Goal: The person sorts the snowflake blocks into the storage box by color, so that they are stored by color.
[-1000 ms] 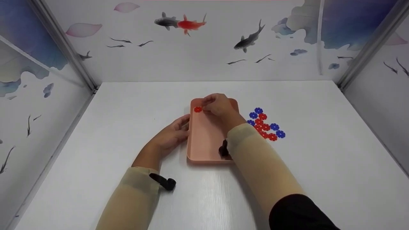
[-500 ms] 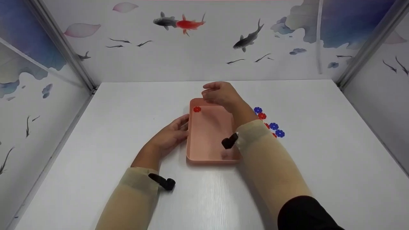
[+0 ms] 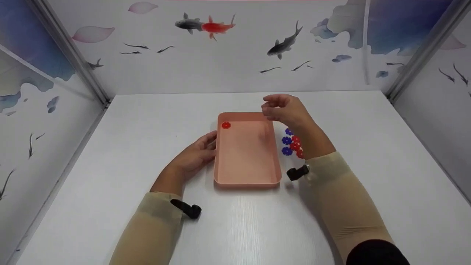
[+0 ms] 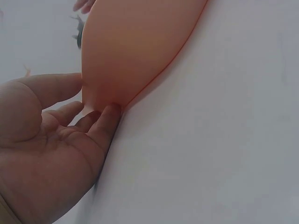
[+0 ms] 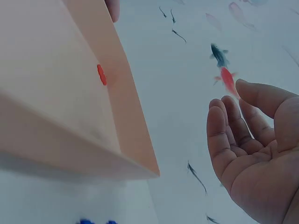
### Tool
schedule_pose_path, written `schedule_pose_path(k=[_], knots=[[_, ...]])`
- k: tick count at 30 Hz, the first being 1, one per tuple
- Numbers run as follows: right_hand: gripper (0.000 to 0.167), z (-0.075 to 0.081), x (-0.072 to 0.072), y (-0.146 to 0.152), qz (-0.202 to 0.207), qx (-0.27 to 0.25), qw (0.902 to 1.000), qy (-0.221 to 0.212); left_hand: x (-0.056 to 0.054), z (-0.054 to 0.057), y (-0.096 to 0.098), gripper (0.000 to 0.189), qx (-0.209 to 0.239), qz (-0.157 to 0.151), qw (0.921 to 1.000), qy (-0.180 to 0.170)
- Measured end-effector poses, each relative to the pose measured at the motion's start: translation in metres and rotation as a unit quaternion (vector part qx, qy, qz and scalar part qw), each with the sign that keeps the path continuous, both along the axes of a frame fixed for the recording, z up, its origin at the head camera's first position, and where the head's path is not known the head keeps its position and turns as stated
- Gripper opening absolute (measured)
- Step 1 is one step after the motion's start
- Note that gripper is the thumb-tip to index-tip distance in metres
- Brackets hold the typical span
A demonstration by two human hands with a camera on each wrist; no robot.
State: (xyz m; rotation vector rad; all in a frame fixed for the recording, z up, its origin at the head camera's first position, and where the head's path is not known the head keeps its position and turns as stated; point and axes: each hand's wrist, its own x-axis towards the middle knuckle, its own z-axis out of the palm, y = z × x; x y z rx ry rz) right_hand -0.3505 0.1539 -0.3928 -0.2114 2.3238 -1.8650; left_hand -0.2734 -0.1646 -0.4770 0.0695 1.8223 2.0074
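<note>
A red flower-shaped plastic disc lies in the far left corner of a pink rectangular tray. My left hand rests against the tray's left side; in the left wrist view the thumb and fingertips of this hand touch the outer wall. Above the tray's far right corner hovers my right hand. Its fingers are loosely bent, and the right wrist view shows a bare palm with nothing held. Right of the tray, several red discs and blue discs lie loose, partly hidden behind my right forearm.
The white table carries the tray and discs. A back wall with painted fish and side walls enclose it. Black wrist devices stick out from both sleeves.
My right hand has lifted from beside the red disc in the tray, then moved right towards the loose discs. The disc stays in the corner, and my left hand has stayed at the tray's side.
</note>
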Motion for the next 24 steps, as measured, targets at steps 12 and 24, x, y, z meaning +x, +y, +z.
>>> schedule_pose_path(k=[12, 24], knots=[[0.044, -0.014, 0.006, 0.065, -0.049, 0.058, 0.9971, -0.006, 0.0, 0.002, 0.001, 0.08, -0.015, 0.007, 0.9998, -0.015], [0.046, -0.037, -0.001, 0.114, -0.084, 0.066, 0.9929, -0.051, 0.0, 0.0, 0.0, 0.08, -0.019, 0.015, 0.9995, -0.019]])
